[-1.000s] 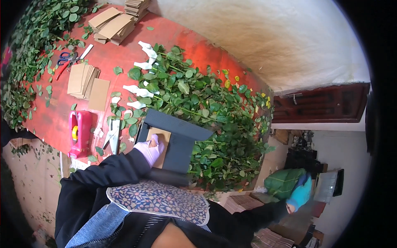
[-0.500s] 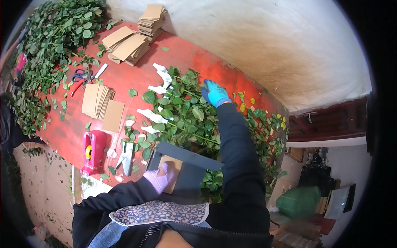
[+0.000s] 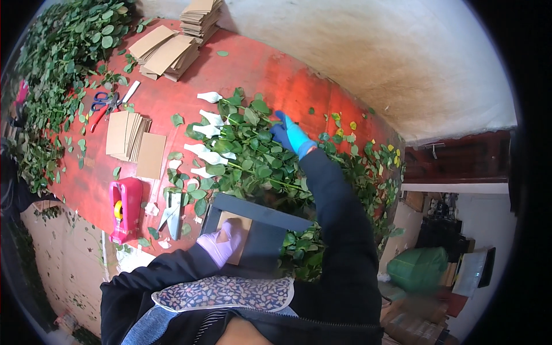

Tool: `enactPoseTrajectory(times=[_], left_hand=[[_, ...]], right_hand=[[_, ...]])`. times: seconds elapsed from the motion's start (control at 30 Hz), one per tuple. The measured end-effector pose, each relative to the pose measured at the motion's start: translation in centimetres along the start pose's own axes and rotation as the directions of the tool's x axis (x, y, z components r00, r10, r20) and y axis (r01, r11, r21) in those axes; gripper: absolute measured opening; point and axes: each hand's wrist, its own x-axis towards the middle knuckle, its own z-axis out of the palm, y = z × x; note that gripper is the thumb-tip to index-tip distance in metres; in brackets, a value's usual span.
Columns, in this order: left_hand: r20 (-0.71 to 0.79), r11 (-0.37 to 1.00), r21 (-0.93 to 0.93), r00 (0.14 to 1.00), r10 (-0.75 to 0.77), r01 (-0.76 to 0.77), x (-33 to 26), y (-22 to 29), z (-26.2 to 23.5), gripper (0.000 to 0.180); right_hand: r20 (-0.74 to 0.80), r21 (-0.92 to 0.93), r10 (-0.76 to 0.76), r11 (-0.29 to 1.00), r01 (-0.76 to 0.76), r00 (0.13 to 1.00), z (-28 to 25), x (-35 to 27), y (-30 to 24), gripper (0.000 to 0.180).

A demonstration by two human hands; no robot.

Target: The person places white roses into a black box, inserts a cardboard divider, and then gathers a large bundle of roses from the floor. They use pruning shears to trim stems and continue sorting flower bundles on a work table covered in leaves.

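Fingers of the left hand, in a lavender glove, rest in a bent position on a brown cardboard rectangle; whether they pinch its edge or only press on its face cannot be told. The cardboard lies inside a dark gray tray with a raised far edge, positioned directly in front of the floral bib.

Right hand, in a turquoise and dark blue glove, is extended to the far side of the leafy stems, its fingers partly parted at the foliage. Closure on an individual stem cannot be confirmed. The stems lie across the red table, beyond the tray and to its right, with their white tapered heads pointing left.

Left of the tray, in order: gray scissors, blades apart; a pink tape dispenser, upright, carrying a yellow roll. Beyond the dispenser: a fanned cardboard stack with a single cardboard piece just beside it. Farther out: blue-handled scissors near a red-handled tool. Larger cardboard piles occupy the far edge; a foliage heap covers the far left corner.
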Motion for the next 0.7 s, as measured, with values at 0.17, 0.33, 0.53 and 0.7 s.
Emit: enactPoseTrajectory(times=[0.17, 0.33, 0.53, 0.7], left_hand=[[-0.088, 0.997, -0.008, 0.993, 0.079, -0.080, 0.2, -0.7, 1.7, 0.025], [-0.254, 0.993, 0.071, 0.961, 0.113, -0.098, -0.1, -2.1, 2.8, 0.030], [-0.282, 0.972, 0.065, 0.931, 0.233, -0.224, 0.0, -1.9, 2.2, 0.025], [-0.241, 0.966, 0.034, 0.936, 0.257, -0.256, -0.1, -2.0, 1.6, 0.022]], right_hand=[[0.047, -0.761, 0.134, 0.647, -0.051, 0.990, -4.3, 3.3, -1.1, 0.035], [-0.051, -0.998, -0.130, 0.034, -0.047, 0.990, -1.0, 2.3, -3.9, 0.031], [0.090, -0.910, -0.439, 0.329, 0.253, 0.894, -2.6, -1.9, -6.1, 0.026], [-0.184, -0.599, -0.607, 0.693, 0.401, 0.773, -4.8, -7.7, -5.7, 0.028]])
